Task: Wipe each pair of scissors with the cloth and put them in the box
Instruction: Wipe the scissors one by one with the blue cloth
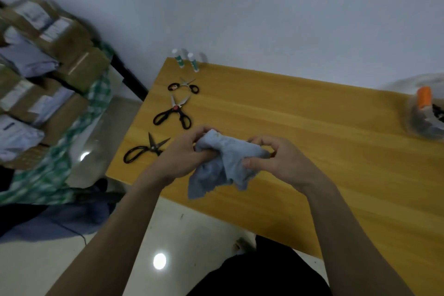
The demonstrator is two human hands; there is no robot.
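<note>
- The left hand [185,154] gripped the bunched upper left part of the pale blue cloth [223,163], fingers curled round the fabric.
- The right hand [269,158] pinched the cloth's right side between thumb and curled fingers; a small reddish spot showed beside the fingers, too hidden to identify.
- The cloth was held between both hands above the near left part of the wooden table [300,127], its lower edge hanging free.
- Whether a pair of scissors lay wrapped inside the cloth could not be told.
- Three pairs of scissors lay on the table's left side, blades partly open: the black all-metal scissors [146,149] nearest, just beside the left hand; the black-handled kitchen scissors [174,113] behind them; the small scissors [183,85] farthest back.
- Two white-capped tubes [186,60] stood at the table's far left corner.
- A clear box [425,118], blurred, sat at the table's right edge, holding an orange item and dark objects.
- Stacked cardboard parcels [43,74] stood off the table to the left.
</note>
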